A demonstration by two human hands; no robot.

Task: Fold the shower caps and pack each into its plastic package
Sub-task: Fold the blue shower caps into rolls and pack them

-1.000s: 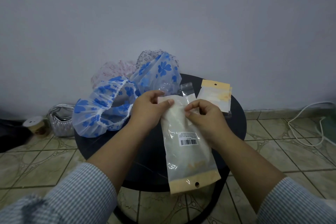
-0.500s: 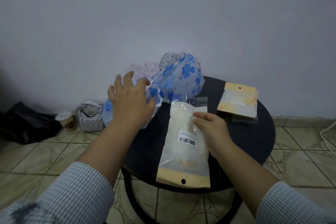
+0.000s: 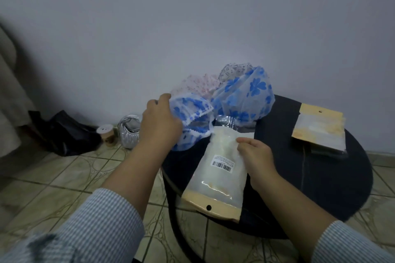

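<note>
Blue-flowered translucent plastic shower cap (image 3: 192,113) on round black surface (image 3: 320,177) now gripped by left hand (image 3: 160,121), which just left the filled clear plastic package (image 3: 220,168) pinched by right hand (image 3: 254,156); next cap starting.

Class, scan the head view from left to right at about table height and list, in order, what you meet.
Black bag → small wooden jar → silver pouch → left hand → blue-flowered shower cap → right hand → stack of packages.

Round black table (image 3: 333,188) bears shower caps (image 3: 245,96) and plastic packages (image 3: 218,179).
</note>
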